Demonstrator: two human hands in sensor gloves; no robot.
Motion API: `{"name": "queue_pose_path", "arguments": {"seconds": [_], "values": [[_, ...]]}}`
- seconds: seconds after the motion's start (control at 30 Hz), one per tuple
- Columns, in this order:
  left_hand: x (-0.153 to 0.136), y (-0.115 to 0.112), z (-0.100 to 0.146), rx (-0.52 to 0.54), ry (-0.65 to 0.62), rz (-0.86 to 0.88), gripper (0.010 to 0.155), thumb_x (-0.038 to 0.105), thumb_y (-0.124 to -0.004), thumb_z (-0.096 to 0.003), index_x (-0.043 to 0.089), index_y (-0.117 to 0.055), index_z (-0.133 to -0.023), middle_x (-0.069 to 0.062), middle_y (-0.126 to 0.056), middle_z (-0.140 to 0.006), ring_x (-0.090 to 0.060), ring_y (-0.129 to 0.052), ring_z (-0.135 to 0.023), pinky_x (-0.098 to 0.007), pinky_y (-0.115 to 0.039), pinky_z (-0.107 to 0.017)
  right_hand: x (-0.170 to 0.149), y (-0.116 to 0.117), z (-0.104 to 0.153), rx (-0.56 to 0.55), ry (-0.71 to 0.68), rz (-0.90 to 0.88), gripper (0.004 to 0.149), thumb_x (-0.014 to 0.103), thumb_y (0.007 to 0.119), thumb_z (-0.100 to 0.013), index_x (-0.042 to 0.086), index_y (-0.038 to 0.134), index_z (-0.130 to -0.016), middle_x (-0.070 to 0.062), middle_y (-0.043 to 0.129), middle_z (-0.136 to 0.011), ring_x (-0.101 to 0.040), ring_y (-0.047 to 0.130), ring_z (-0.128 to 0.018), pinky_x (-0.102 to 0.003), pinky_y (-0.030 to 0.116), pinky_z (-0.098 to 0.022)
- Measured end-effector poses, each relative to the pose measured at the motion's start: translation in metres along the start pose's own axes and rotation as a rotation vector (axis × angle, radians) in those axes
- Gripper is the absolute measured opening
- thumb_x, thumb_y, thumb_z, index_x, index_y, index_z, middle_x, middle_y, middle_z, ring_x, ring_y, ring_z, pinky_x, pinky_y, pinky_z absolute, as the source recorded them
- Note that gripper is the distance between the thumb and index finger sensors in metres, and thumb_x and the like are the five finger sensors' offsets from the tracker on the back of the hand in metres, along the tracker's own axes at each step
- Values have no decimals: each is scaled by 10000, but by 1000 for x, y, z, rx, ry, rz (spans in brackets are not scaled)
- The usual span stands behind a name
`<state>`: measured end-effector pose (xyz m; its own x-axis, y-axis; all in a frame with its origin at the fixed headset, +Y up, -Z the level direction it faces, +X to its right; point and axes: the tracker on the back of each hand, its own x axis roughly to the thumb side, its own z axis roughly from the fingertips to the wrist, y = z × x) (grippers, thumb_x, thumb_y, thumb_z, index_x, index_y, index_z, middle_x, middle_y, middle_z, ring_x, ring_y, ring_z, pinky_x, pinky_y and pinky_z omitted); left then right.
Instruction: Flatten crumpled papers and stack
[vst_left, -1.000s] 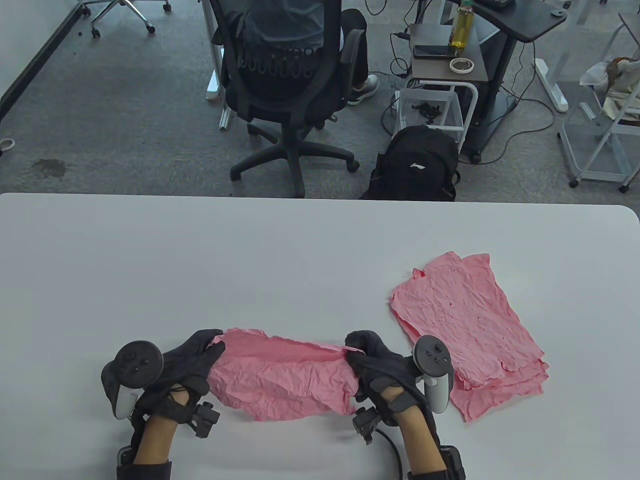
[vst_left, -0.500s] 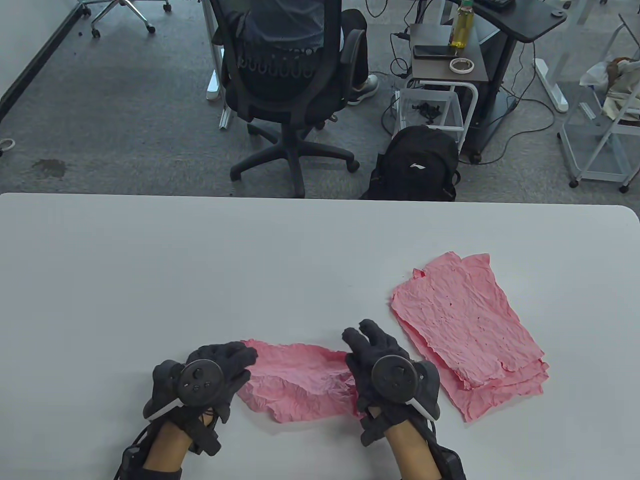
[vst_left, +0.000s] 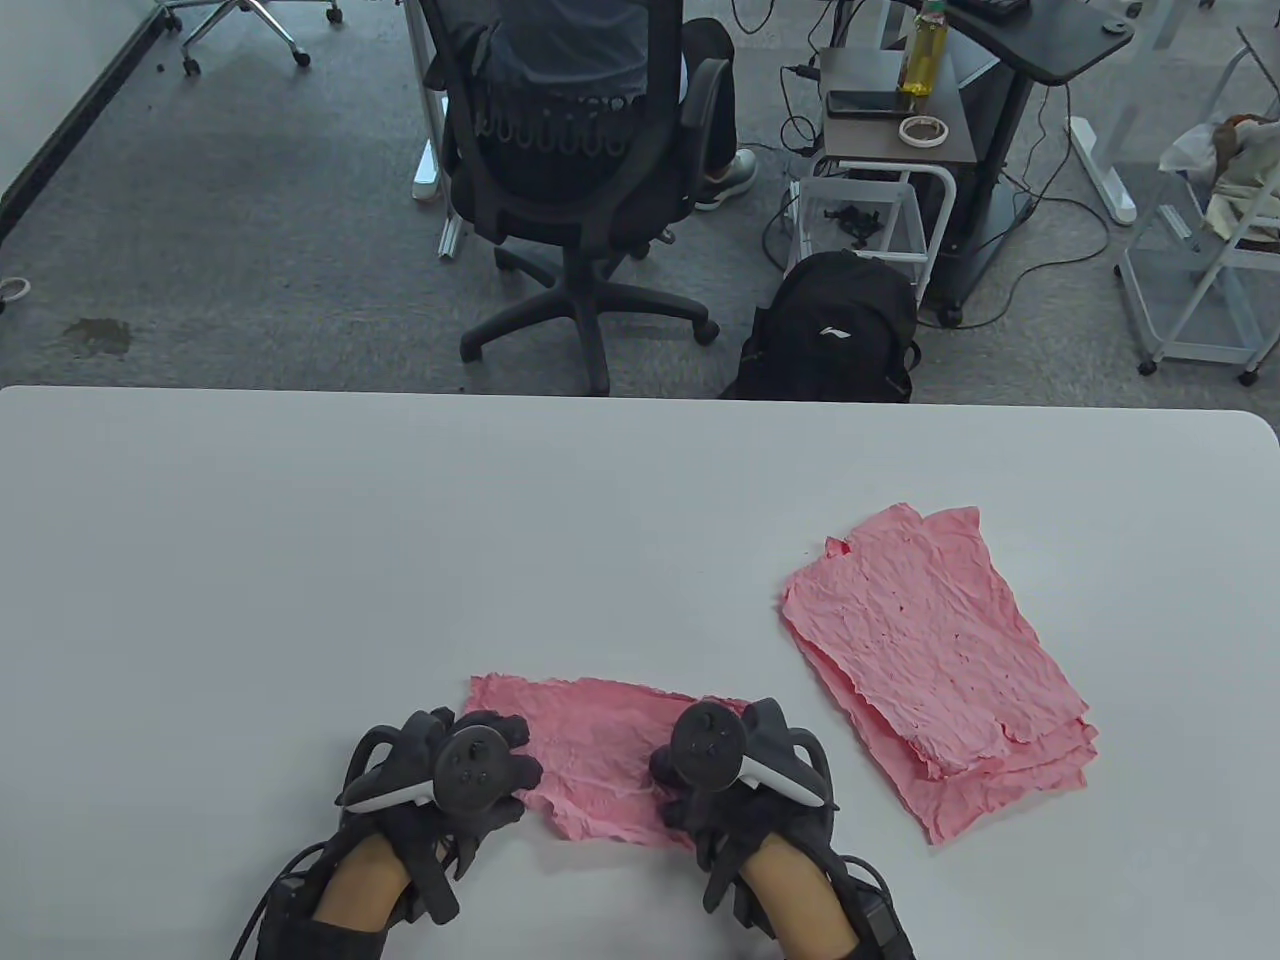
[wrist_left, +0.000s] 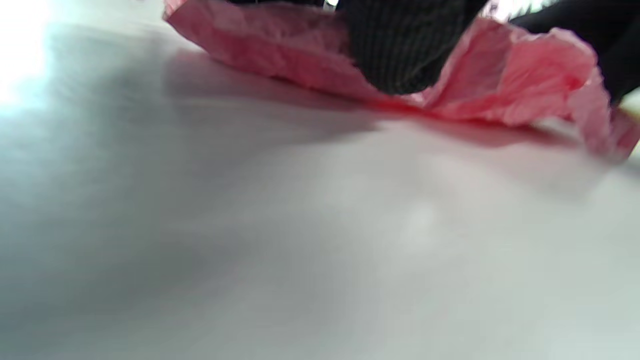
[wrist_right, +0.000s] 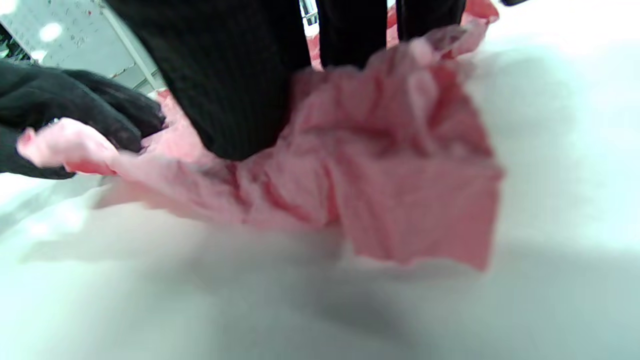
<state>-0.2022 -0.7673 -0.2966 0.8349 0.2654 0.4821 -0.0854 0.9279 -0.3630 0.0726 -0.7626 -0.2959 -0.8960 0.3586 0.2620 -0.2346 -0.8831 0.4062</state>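
A crumpled pink sheet (vst_left: 600, 740) lies spread on the white table (vst_left: 400, 560) near its front edge. My left hand (vst_left: 490, 750) rests palm down on the sheet's left end, and my right hand (vst_left: 715, 775) on its right end. In the left wrist view a gloved finger (wrist_left: 400, 55) presses the pink sheet (wrist_left: 510, 85) onto the table. In the right wrist view my fingers (wrist_right: 235, 90) press on the sheet (wrist_right: 400, 190), whose near corner still stands wrinkled. A stack of flattened pink sheets (vst_left: 930, 650) lies to the right of my right hand.
The table's far edge borders a carpeted floor with an office chair (vst_left: 570, 150) and a black backpack (vst_left: 835, 330). The trackers on both hands hide most of my fingers in the table view.
The sheet was held stretched between both hands above the table. It now lies on the table, and both hands have turned palm down and moved inward onto its ends.
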Motion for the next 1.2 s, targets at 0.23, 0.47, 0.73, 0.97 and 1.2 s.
{"name": "queue_pose_path", "arguments": {"seconds": [0.23,0.47,0.73,0.97,1.2], "values": [[-16,-2,1,-37,-4,194,518,480,-697,-518,188,-859,-915,-33,-549,-1150,-349,-497,-1129,-715,-362,-766,-7,3,-4,10,35,5,630,298,897,-451,228,625,-1014,-181,415,-1122,-528,365,-1004,-753,341,-634],[-12,0,0,-5,17,156,614,621,-660,-482,181,-918,-824,-29,-606,-1131,-353,-549,-1114,-703,-389,-767,-12,3,-2,62,77,-6,720,346,921,-439,260,544,-1046,-172,315,-1149,-522,280,-1021,-755,303,-643],[-4,-1,0,9,42,-37,555,584,-811,-456,261,-822,-907,-58,-579,-1141,-376,-575,-1099,-688,-432,-765,-17,2,-3,53,107,-26,734,358,920,-436,254,528,-1048,-170,302,-1145,-504,268,-1023,-745,297,-647],[3,-7,-6,-2,73,-134,787,668,-772,-444,312,-576,-1118,-23,-497,-1177,-344,-544,-1129,-686,-430,-771,-26,-2,-1,27,170,-34,703,305,888,-451,261,522,-1050,-179,301,-1143,-527,265,-1013,-745,286,-645],[5,-9,-7,-53,74,-118,945,844,-692,-397,290,-530,-1145,-25,-412,-1209,-362,-446,-1164,-695,-408,-773,-31,-4,0,-22,207,-32,674,255,866,-453,251,541,-1043,-185,314,-1138,-533,275,-1008,-744,290,-643]]}}
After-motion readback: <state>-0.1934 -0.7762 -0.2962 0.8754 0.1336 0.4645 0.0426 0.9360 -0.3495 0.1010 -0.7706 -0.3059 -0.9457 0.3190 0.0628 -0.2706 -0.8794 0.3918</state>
